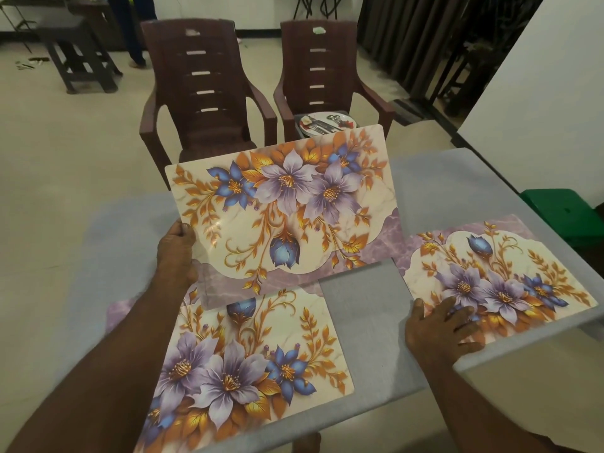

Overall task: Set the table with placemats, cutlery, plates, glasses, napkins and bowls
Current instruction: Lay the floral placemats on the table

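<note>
Three floral placemats are on or over the grey table [356, 315]. My left hand [176, 250] grips the left edge of one placemat [284, 207], held tilted above the table's far side. A second placemat [248, 358] lies flat at the near left, partly under the held one. My right hand [441, 328] rests flat, fingers spread, on the near corner of the third placemat [500, 282] at the right. A stack of plates with cutlery on top [327, 122] sits on the seat of the right chair beyond the table.
Two brown plastic chairs [202, 93] [327, 67] stand at the far side of the table. A green stool [565, 210] is at the right, beside a white wall. A dark wooden bench [81, 53] stands far left; a person's legs [134, 27] show behind.
</note>
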